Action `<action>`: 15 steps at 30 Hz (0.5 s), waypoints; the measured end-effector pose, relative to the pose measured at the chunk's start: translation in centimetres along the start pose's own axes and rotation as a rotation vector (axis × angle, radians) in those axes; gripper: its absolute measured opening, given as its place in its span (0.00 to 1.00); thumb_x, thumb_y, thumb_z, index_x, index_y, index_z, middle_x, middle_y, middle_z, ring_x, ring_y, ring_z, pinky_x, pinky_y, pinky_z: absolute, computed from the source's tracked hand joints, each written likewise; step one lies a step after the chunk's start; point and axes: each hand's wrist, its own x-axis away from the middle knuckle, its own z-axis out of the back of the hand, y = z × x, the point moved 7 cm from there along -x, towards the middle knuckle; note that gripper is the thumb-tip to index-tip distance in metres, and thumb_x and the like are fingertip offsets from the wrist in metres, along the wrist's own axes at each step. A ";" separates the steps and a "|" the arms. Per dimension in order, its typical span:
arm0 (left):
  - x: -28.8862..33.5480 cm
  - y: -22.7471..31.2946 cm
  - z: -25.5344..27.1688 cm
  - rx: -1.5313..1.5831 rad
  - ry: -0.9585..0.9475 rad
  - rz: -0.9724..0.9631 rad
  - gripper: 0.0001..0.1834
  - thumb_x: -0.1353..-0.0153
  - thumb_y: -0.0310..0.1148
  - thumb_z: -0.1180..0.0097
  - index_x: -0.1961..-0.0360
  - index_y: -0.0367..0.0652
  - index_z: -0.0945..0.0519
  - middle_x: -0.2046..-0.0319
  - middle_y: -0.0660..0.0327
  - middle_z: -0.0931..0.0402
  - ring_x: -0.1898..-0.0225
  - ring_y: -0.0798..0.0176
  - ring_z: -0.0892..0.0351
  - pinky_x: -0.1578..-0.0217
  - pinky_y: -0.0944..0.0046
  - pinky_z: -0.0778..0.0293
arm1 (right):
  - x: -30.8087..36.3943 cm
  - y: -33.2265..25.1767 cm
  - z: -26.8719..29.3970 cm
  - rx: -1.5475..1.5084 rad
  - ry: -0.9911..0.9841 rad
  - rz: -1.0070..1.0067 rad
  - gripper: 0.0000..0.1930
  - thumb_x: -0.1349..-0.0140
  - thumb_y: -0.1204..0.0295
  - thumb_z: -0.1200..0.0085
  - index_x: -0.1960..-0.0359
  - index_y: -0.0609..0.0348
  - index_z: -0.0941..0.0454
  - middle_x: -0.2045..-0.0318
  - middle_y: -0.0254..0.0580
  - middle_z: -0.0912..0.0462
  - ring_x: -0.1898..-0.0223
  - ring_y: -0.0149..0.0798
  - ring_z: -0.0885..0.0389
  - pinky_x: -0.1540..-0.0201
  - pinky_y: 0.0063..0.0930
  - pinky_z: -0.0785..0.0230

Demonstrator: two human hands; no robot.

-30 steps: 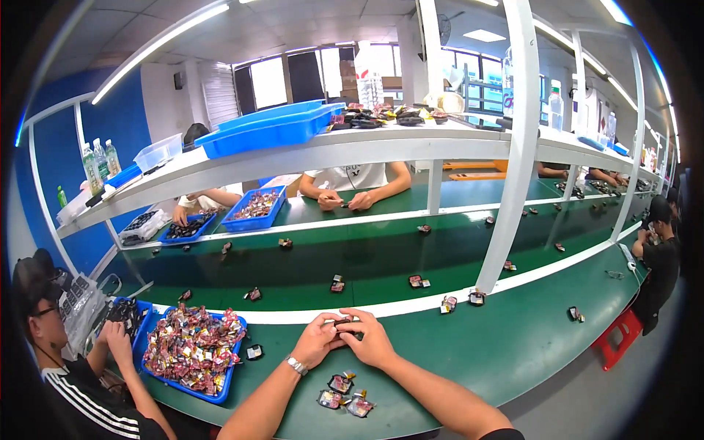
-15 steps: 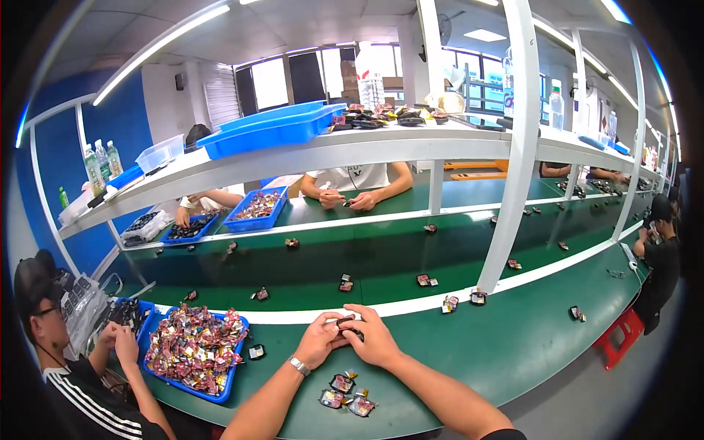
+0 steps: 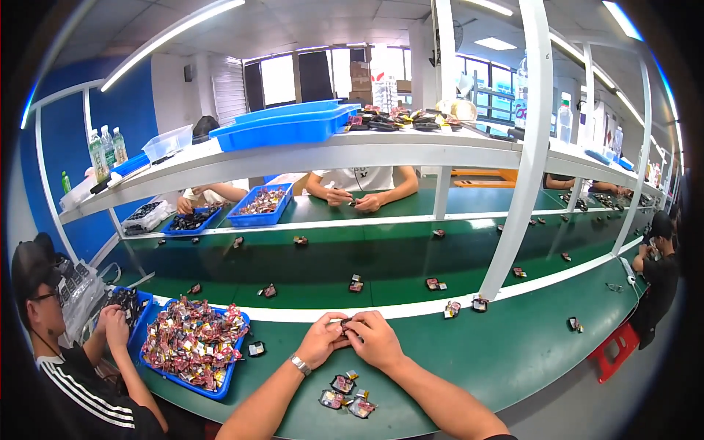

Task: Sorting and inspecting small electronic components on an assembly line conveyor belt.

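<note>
My left hand [image 3: 320,343] and my right hand [image 3: 377,342] meet over the near green table, fingers closed around one small dark-cased circuit part [image 3: 347,323]. Fingers cover most of it, so its details are hidden. A metal-banded watch [image 3: 300,365] sits on my left wrist. Between my forearms lie several similar parts [image 3: 332,398], black-rimmed with reddish boards and yellow bits. Another small part [image 3: 256,349] rests to the left, beside a blue bin [image 3: 236,372] heaped with reddish circuit parts [image 3: 192,339].
Beyond a white rail [image 3: 279,314], a green belt [image 3: 323,264] carries scattered parts. A white post [image 3: 519,183] and a raised shelf [image 3: 352,152] with blue trays [image 3: 282,126] stand ahead. One person [image 3: 81,367] works at my left; others sit across and far right, near a red stool [image 3: 614,352].
The whole view has shifted slightly. Parts on the green belt sit a little further right. Both my hands stay together on the part, with the right fingers slightly changed in pose.
</note>
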 end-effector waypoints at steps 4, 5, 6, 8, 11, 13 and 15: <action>0.0 0.1 -0.4 0.011 -0.006 0.013 0.15 0.32 0.26 0.53 0.45 0.44 0.34 0.50 0.56 0.24 0.47 0.59 0.24 0.43 0.53 0.27 | 0.2 0.2 -0.1 0.047 -0.004 0.014 0.09 0.51 0.78 0.36 0.67 0.57 0.18 0.64 0.37 0.22 0.61 0.40 0.23 0.62 0.32 0.25; 0.0 0.1 -0.4 0.014 0.000 0.013 0.15 0.32 0.26 0.53 0.45 0.44 0.34 0.50 0.56 0.24 0.48 0.59 0.24 0.43 0.53 0.27 | 0.2 0.0 -0.2 0.078 -0.020 0.021 0.09 0.51 0.78 0.37 0.67 0.56 0.18 0.64 0.36 0.22 0.61 0.40 0.23 0.62 0.32 0.25; 0.0 0.1 -0.3 0.016 0.006 0.012 0.15 0.32 0.26 0.53 0.45 0.44 0.34 0.50 0.56 0.24 0.48 0.59 0.24 0.43 0.53 0.27 | 0.2 -0.1 -0.3 0.110 -0.036 0.028 0.08 0.50 0.77 0.37 0.66 0.56 0.18 0.64 0.36 0.22 0.61 0.40 0.23 0.62 0.32 0.25; -0.1 0.1 -0.5 0.010 0.007 0.016 0.15 0.32 0.25 0.53 0.45 0.44 0.34 0.51 0.56 0.24 0.48 0.59 0.24 0.43 0.53 0.27 | 0.3 0.0 -0.5 0.142 -0.038 0.049 0.09 0.50 0.77 0.37 0.66 0.56 0.18 0.64 0.35 0.22 0.61 0.40 0.23 0.62 0.31 0.24; 0.0 0.1 -0.5 -0.002 0.015 0.018 0.15 0.32 0.25 0.53 0.45 0.44 0.34 0.51 0.57 0.24 0.48 0.59 0.23 0.43 0.53 0.27 | 0.4 -0.2 -0.5 0.175 -0.035 0.071 0.09 0.50 0.77 0.38 0.65 0.55 0.18 0.64 0.35 0.22 0.61 0.40 0.23 0.62 0.31 0.24; 0.0 0.2 -0.5 -0.007 0.019 0.015 0.15 0.32 0.25 0.53 0.46 0.44 0.34 0.51 0.57 0.24 0.48 0.60 0.23 0.44 0.54 0.27 | 0.4 -0.2 -0.6 0.176 -0.031 0.071 0.09 0.50 0.77 0.38 0.65 0.56 0.18 0.64 0.36 0.22 0.61 0.40 0.23 0.62 0.31 0.24; 0.0 0.3 -0.6 -0.009 0.016 0.009 0.15 0.32 0.25 0.54 0.45 0.44 0.34 0.51 0.57 0.24 0.49 0.60 0.23 0.44 0.54 0.27 | 0.4 0.0 -0.7 0.149 -0.021 0.034 0.09 0.49 0.77 0.38 0.65 0.56 0.18 0.65 0.36 0.22 0.61 0.40 0.23 0.63 0.31 0.24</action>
